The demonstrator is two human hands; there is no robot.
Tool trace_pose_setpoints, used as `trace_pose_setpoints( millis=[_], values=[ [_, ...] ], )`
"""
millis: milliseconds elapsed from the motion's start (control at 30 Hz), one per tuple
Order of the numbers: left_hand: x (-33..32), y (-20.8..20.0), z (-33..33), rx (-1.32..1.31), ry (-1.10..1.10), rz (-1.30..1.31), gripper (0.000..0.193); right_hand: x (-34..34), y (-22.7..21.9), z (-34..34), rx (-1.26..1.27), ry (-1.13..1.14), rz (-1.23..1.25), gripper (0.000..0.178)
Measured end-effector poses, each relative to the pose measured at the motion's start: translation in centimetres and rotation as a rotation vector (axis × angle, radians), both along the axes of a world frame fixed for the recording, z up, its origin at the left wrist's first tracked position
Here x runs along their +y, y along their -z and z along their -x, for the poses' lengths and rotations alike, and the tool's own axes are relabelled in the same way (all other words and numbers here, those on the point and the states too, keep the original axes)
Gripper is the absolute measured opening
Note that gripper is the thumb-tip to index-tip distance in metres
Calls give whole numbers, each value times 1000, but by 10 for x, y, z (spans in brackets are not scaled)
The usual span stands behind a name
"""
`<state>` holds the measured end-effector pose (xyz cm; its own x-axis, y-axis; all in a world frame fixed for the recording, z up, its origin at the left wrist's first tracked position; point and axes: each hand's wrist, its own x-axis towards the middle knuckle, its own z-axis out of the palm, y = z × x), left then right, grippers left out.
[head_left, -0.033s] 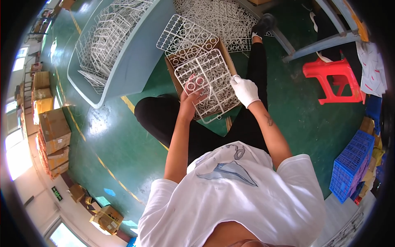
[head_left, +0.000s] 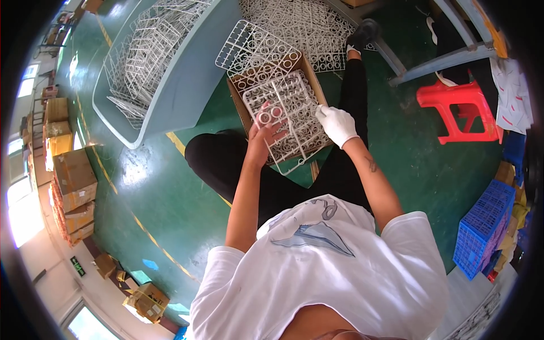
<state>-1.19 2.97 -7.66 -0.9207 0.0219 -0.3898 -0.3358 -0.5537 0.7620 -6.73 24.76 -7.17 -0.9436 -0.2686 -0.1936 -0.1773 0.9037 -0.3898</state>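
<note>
A white plastic sprue frame [head_left: 276,85] with small parts on its runners is held tilted over an open cardboard box [head_left: 318,85]. My bare left hand [head_left: 262,136] grips its lower left side; some fingers are partly hidden behind the bars, beside two rings. My right hand [head_left: 338,126], in a white glove, pinches the frame's right edge. Many small white rings and loose pieces [head_left: 309,122] fill the box between my legs. Another sprue frame [head_left: 246,48] full of rings leans on the box's far edge.
A large grey-blue tub [head_left: 187,85] heaped with white frames [head_left: 164,45] stands at the left. More ring-filled frames [head_left: 317,34] cover the floor beyond the box. To the right are a red stool [head_left: 456,107], a metal table leg [head_left: 391,59] and a blue crate [head_left: 481,226].
The held frame has dipped slightly and its far edge sits a little lower. Both hands keep nearly the same place.
</note>
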Motion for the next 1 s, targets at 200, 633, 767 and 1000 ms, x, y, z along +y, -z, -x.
trace_pose_setpoints(
  millis=[200,633,767,1000],
  values=[
    [-3,0,1,129,31,8,57,-16,-20,5,530,151,169,20],
    [5,4,6,153,-88,23,52,-91,-35,-1,183,-31,345,16],
    [11,5,7,161,-48,36,52,-81,-8,1,279,-168,313,16],
    [7,13,0,98,-7,112,51,-71,-30,16,-563,198,874,25]
  ],
)
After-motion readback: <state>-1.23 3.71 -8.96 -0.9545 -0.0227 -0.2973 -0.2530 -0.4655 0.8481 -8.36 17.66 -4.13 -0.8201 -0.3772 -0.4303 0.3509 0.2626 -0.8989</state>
